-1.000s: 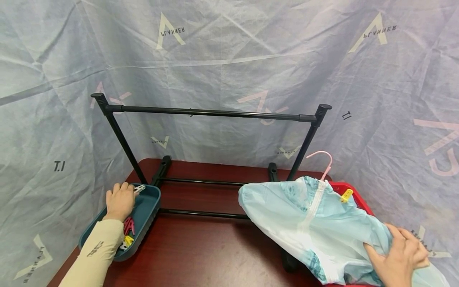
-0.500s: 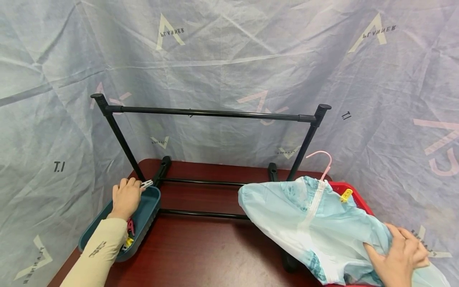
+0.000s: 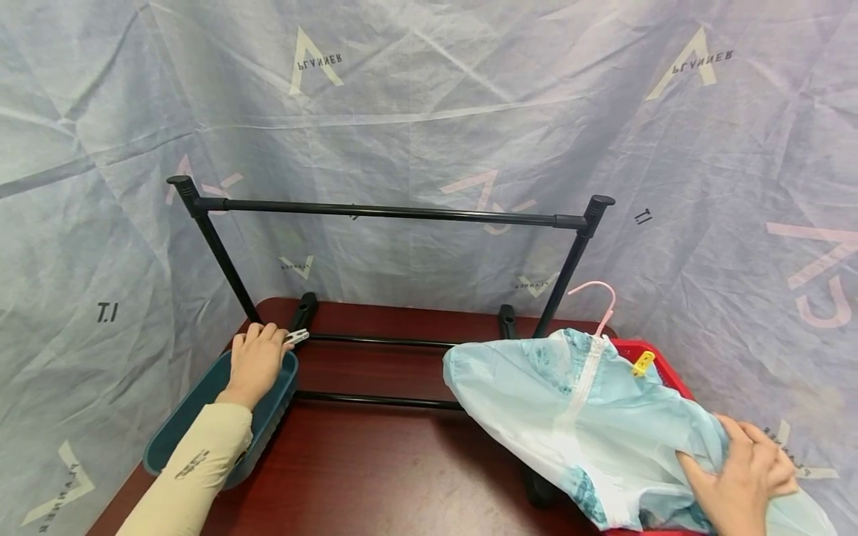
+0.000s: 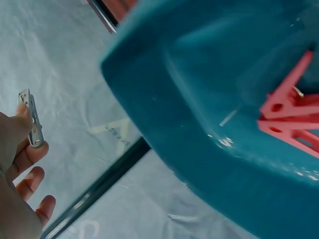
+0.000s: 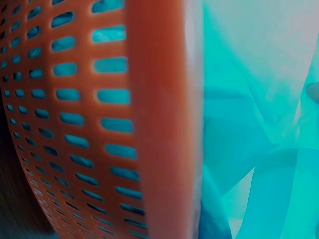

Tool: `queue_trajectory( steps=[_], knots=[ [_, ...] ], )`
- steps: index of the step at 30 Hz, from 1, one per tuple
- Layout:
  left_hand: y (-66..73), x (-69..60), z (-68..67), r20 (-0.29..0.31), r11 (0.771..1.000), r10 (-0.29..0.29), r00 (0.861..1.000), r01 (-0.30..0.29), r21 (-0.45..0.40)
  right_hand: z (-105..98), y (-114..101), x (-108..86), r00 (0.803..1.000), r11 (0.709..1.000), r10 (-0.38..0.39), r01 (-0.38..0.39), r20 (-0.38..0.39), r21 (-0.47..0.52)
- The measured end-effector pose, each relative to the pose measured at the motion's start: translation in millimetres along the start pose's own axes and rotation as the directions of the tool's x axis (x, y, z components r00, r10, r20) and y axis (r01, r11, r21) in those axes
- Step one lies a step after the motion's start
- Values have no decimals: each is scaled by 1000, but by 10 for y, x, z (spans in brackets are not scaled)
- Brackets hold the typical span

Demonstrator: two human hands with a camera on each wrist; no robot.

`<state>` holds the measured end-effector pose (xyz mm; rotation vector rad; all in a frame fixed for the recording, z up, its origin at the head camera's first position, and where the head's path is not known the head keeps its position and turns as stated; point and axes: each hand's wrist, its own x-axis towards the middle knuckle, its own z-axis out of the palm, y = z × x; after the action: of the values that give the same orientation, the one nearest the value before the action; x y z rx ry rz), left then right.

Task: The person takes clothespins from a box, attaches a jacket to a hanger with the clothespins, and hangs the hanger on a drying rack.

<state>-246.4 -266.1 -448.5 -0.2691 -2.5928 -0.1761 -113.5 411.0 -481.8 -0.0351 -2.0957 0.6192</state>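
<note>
Above the far end of the blue tray point(image 3: 156, 447), my left hand point(image 3: 257, 365) pinches a pale clothespin point(image 3: 297, 337). In the left wrist view, thumb and forefinger of that hand point(image 4: 17, 164) squeeze the clothespin point(image 4: 35, 122). A light blue jacket point(image 3: 603, 424) on a pink hanger point(image 3: 611, 305) lies over the red basket point(image 3: 663, 368), with a yellow clothespin point(image 3: 643, 363) at its shoulder. My right hand point(image 3: 740, 476) grips the jacket's sleeve at the right. The right wrist view shows the basket's wall point(image 5: 164, 119) and blue cloth point(image 5: 269, 189), its fingers mostly hidden.
A black rack with a top bar point(image 3: 395, 211) and lower bars stands on the dark red table point(image 3: 355, 476). Printed grey cloth point(image 3: 415, 134) hangs behind. Red clothespins point(image 4: 294, 112) lie in the tray in the left wrist view.
My left hand has moved right and away from me, with the clothespin passing beyond the tray's far rim. My right hand keeps its grip on the jacket.
</note>
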Motion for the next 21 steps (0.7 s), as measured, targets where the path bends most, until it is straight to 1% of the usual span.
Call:
queue_trajectory(
  steps=[4,6,9,13,18,21],
  knots=[
    [68,40,26,-35,999,48,998,-48,4,9,14,-5,999,999,-49,49,-14,1],
    [95,53,45,-59,997,74,995,-74,0,13,22,-6,998,998,-61,61,-23,1],
    [140,75,64,-86,994,108,990,-107,16,16,27,-6,998,998,-57,57,-31,7],
    [201,110,87,-104,990,139,985,-135,41,16,23,-7,998,999,-53,54,-33,10],
    [272,141,118,-122,985,172,977,-172,16,7,12,1,999,999,-42,43,-25,7],
    [319,161,129,-117,984,180,977,-181,7,-3,5,4,1000,1000,-27,27,-14,5]
  ],
)
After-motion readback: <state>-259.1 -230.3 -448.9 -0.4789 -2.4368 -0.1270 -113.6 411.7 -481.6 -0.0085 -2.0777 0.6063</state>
